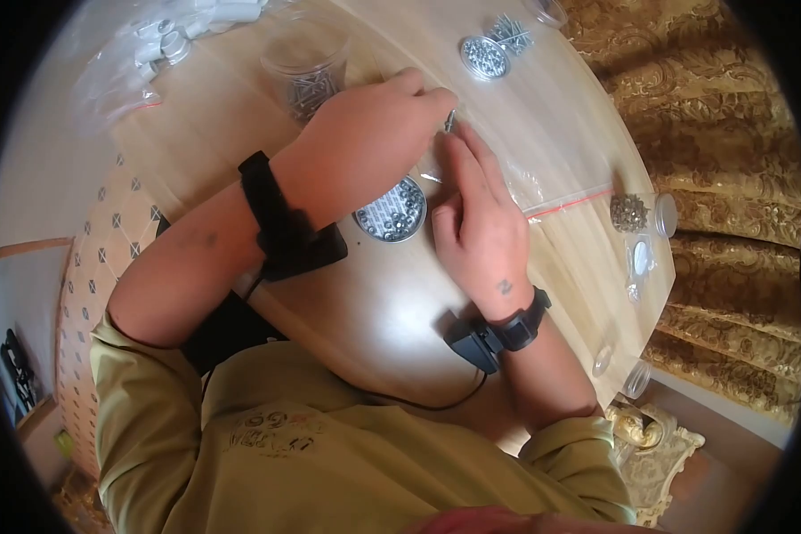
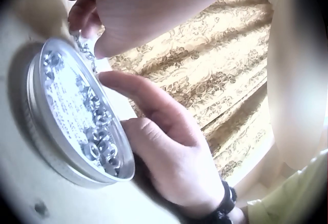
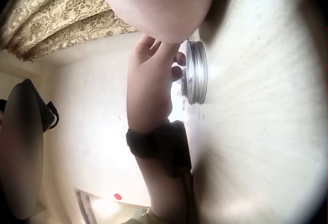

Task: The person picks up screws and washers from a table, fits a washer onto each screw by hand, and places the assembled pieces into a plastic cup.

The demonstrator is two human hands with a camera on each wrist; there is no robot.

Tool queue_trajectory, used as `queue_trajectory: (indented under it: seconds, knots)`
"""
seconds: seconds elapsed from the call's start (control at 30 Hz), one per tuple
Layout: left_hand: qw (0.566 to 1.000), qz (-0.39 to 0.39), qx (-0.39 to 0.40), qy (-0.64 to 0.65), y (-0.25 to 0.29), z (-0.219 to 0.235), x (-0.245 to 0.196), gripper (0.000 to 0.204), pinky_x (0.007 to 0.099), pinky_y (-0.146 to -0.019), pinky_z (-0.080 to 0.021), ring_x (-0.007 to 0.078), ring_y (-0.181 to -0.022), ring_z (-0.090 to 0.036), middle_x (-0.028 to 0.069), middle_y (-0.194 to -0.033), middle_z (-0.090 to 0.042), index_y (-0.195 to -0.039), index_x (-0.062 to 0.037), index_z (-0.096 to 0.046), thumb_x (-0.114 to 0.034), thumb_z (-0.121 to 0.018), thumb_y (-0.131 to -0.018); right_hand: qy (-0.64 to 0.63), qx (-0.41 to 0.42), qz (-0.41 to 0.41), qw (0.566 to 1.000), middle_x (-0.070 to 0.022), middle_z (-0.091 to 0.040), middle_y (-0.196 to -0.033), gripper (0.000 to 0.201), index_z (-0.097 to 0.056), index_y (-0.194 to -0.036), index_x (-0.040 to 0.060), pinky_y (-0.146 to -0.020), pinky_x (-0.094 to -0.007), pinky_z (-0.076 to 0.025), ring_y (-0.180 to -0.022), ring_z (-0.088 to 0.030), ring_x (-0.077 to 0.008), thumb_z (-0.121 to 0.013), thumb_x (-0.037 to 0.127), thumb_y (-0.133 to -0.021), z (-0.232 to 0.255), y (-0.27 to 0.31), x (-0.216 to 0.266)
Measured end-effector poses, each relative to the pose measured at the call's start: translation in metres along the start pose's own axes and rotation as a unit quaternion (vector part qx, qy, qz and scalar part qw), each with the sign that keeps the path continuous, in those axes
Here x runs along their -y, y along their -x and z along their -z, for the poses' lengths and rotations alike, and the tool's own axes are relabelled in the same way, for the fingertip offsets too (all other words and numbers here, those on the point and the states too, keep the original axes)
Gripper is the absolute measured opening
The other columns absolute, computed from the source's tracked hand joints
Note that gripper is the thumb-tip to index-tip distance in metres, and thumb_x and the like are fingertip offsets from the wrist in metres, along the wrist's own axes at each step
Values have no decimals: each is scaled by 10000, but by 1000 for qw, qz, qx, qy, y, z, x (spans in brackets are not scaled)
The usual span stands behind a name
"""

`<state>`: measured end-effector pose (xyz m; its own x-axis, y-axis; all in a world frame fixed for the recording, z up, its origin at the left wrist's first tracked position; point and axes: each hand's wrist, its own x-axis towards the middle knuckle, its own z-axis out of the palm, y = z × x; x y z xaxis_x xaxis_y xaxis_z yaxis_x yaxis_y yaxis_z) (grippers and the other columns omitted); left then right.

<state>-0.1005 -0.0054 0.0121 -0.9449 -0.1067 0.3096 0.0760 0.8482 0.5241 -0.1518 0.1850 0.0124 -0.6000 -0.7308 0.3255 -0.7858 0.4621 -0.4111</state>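
Note:
My left hand [image 1: 374, 125] reaches across the table and pinches a small silver screw [image 1: 449, 120] at its fingertips. From the right comes my right hand [image 1: 485, 240], its forefinger and the finger beside it straight. Their tips are right at the screw's lower end, and the thumb stands apart. In the left wrist view, the right forefinger [image 2: 133, 88] points up at the shiny metal piece [image 2: 84, 49] under the left fingers. A round metal jar lid [image 1: 424, 210] holding several nuts sits between the hands; the right thumb is close by its rim in that view.
Beyond the left hand stands a clear tub [image 1: 307, 58] of screws. Farther off are another lid of nuts [image 1: 485, 58] and a pile of screws [image 1: 512, 36]. A clear red-sealed bag [image 1: 543, 191] lies right; a jar of small metal pieces [image 1: 632, 214] lies near the edge.

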Motion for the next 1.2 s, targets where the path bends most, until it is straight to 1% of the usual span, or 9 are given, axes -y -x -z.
queue_trajectory:
  seconds: [0.1, 0.23, 0.33, 0.5, 0.7, 0.87, 0.93, 1.1, 1.2]
  knots:
    - [999, -23, -4, 42, -2, -7, 8, 289, 428, -813, -540, 390, -970, -651, 152, -1091, -644, -1221, -61, -673, -60, -651, -934, 13, 43, -18, 999, -127, -616, -1450, 617, -584, -1428, 86, -849, -400, -594, -1047, -713, -345, -577, -7, -819, 2, -1, 5]
    - [996, -64, -24, 64, -4, -12, 20, 309, 432, -807, -538, 386, -956, -648, 148, -1079, -638, -1231, -80, -678, -63, -663, -923, -2, 15, 11, 1000, -115, -642, -1411, 618, -584, -1417, 89, -841, -389, -596, -1050, -710, -340, -573, -29, -811, -2, 1, -4]
    - [996, -51, -25, 67, -2, -12, 19, 297, 427, -813, -533, 373, -961, -643, 143, -1070, -638, -1217, -84, -687, -71, -671, -921, -11, 13, 24, 1000, -84, -623, -1419, 569, -600, -1366, 100, -741, -410, -594, -955, -721, -324, -625, 34, -801, -1, 2, -6]
    - [992, -113, -54, 32, -4, -16, 20, 216, 435, -832, -522, 357, -966, -624, 128, -1014, -630, -1126, -83, -703, -93, -692, -910, -104, 14, -75, 992, -157, -570, -1395, 559, -590, -1363, 64, -745, -428, -577, -919, -702, -340, -613, 3, -809, 5, 1, -1]
    - [993, -88, -39, 66, -5, -15, 22, 117, 447, -811, -512, 355, -955, -619, 125, -991, -615, -984, -46, -643, -94, -703, -897, -114, 0, -62, 992, -201, -560, -1403, 541, -589, -1352, 23, -807, -413, -570, -1011, -678, -382, -601, -18, -813, 4, 1, -5]
    - [990, -90, -40, 101, -3, -15, 21, 131, 429, -795, -523, 352, -915, -635, 137, -985, -617, -1009, -35, -629, -77, -699, -907, -106, -6, -54, 993, -208, -586, -1361, 516, -595, -1342, 21, -829, -418, -567, -1053, -667, -398, -606, -10, -827, 4, 1, -6]
    - [988, -79, -41, 127, -1, -14, 16, 135, 419, -790, -529, 351, -905, -642, 139, -983, -629, -1023, -30, -625, -69, -695, -915, -114, -6, -62, 992, -97, -625, -1299, 504, -582, -1363, 34, -613, -249, -462, -676, -548, -106, -608, -57, -868, 4, 3, -9]
    - [964, -6, 19, 265, 0, -6, 3, 168, 343, -818, -560, 249, -923, -709, 134, -1000, -705, -1137, -11, -610, -60, -660, -985, -250, -12, -68, 966, -97, -629, -1287, 386, -548, -1379, -14, -588, -206, -438, -670, -534, -40, -579, -18, -994, -1, 10, -21]
    - [968, -24, 19, 250, 2, -3, -1, 233, 319, -810, -565, 210, -905, -716, 134, -1011, -710, -1225, -18, -613, -64, -653, -1000, -345, -27, -55, 937, -125, -628, -1306, 360, -522, -1384, -47, -569, -188, -445, -666, -543, -27, -563, 0, -1030, 3, 11, -17]
